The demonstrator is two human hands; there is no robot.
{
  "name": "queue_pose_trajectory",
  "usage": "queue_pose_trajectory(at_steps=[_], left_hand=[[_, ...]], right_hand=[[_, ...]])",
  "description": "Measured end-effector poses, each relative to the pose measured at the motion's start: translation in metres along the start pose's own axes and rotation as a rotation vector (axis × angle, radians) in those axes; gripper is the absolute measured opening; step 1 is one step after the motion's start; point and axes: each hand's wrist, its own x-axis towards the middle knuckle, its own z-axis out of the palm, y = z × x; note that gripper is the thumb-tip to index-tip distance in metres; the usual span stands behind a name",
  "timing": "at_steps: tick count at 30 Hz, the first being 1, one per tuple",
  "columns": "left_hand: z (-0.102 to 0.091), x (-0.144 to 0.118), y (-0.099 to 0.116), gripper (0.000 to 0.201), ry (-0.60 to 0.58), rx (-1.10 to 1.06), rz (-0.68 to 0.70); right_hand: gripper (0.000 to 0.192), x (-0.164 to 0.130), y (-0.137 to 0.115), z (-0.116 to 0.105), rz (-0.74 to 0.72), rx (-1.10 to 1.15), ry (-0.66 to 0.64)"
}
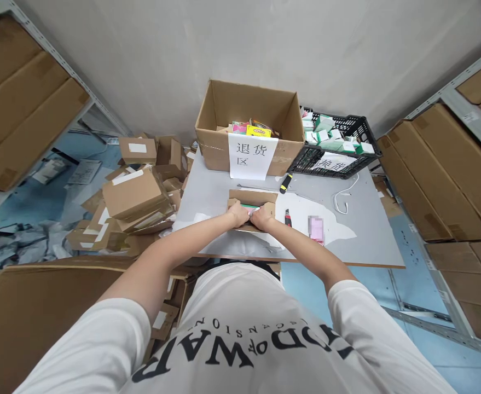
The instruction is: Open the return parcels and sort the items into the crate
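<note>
A small open cardboard box (251, 207) is sitting near the counter's (371, 230) front edge, its long axis running parallel to that edge and its opening facing up. The left hand (239, 214) and right hand (261, 217) are pinching its near wall. The thin flap could tear if pulled hard, and the box cutter (288, 218) just beside the right hand could be knocked.

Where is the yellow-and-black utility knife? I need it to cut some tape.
In the head view, the yellow-and-black utility knife lies on the grey table, just right of centre, in front of the big cardboard box and beside the black crate.
</note>
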Motion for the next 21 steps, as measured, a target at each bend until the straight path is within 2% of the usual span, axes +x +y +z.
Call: queue_pose_trajectory(at_steps=[3, 6, 12, 15, 17, 21], left_hand=[[-0.002, -0.001, 0.005, 0.016, 0.001, 0.041, -0.12], [-0.004, -0.004, 0.005, 0.03, 0.022, 0.065, -0.265], [0.004, -0.025, -0.001, 0.073, -0.009, 0.038, -0.371], [0.015, -0.038, -0.002, 0.094, -0.031, 0.005, -0.451], [0.025, -0.044, -0.002, 0.106, -0.031, -0.034, -0.518], [0.051, -0.052, -0.006, 0.121, 0.082, -0.174, -0.573]], right_hand=[[0.028, -0.003, 0.007, -0.004, 0.088, -0.021, -0.019], [0.029, -0.008, 0.014, -0.006, 0.184, -0.028, -0.054], [0.081, -0.024, 0.021, 0.003, 0.421, 0.162, -0.159], [0.104, -0.03, 0.023, 0.02, 0.48, 0.266, -0.154], [0.112, -0.034, 0.024, 0.035, 0.502, 0.296, -0.13], [0.122, -0.04, 0.028, 0.073, 0.475, 0.372, 0.042]])
